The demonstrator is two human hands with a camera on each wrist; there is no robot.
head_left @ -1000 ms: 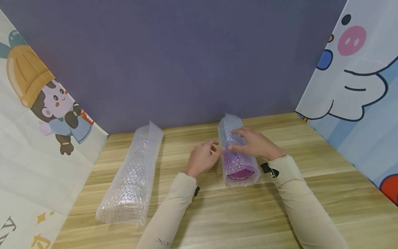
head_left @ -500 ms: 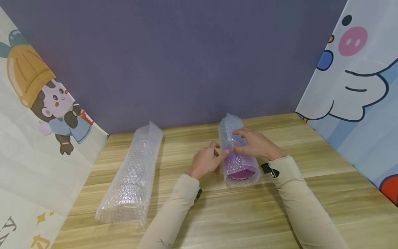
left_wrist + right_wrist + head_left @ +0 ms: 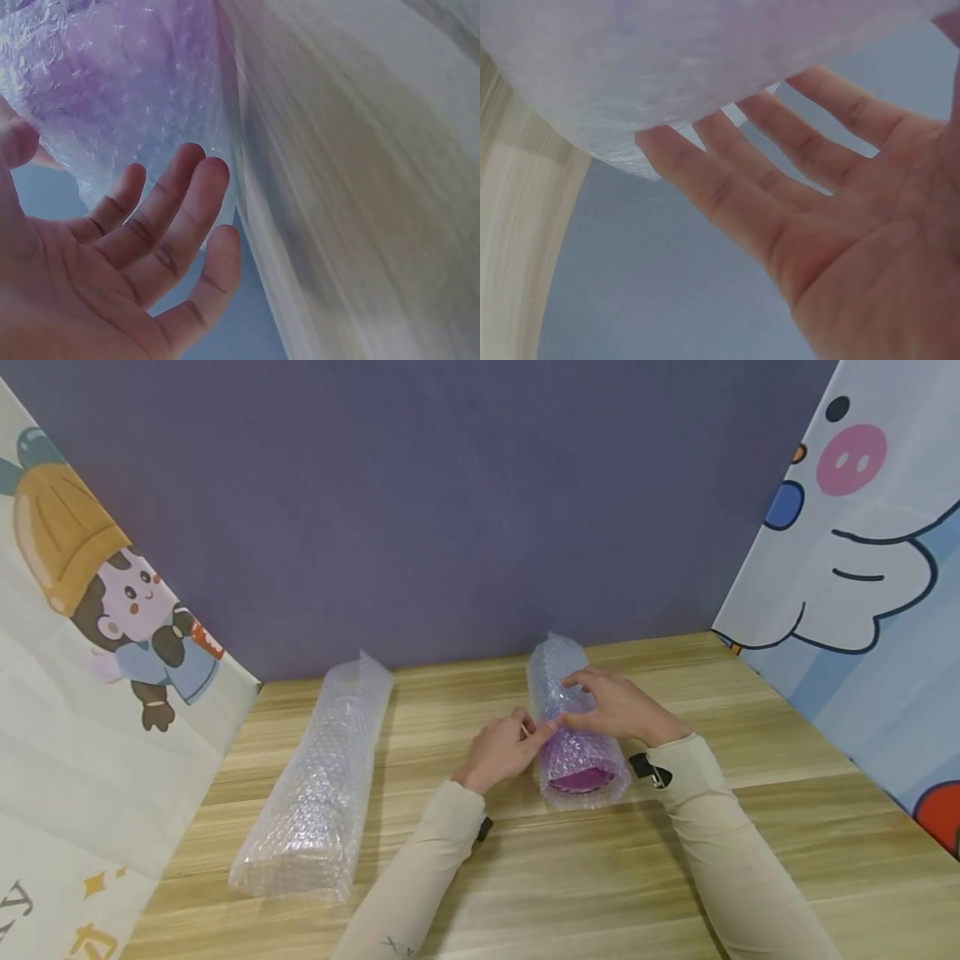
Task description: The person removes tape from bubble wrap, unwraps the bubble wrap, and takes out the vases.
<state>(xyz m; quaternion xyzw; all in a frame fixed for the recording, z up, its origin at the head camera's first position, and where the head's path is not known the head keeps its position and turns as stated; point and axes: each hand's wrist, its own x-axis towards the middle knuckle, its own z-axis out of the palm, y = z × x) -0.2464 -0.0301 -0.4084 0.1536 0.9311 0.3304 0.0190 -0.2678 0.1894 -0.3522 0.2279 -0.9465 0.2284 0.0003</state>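
A roll of bubble wrap [image 3: 579, 753] lies on the table around something purple, whose pink-purple round end [image 3: 582, 780] shows at the near side. What the wrapped thing is cannot be made out. From the left, my left hand [image 3: 504, 746] reaches to the roll with its thumb at the wrap. Its other fingers [image 3: 161, 206] are loosely bent and held apart in the left wrist view. Over the roll's right side, my right hand [image 3: 621, 706] rests with spread, nearly straight fingertips against the wrap. In the right wrist view, those fingers [image 3: 712, 176] touch its lower edge.
A long sheet of bubble wrap [image 3: 315, 793], folded or rolled flat, lies to the left on the wooden table [image 3: 480, 893]. A purple-grey panel [image 3: 465, 510] stands behind the table. Printed panels with cartoon figures flank both sides.
My left hand has moved slightly right, bringing its thumb onto the wrap near the right thumb. My right hand and the roll have hardly moved.
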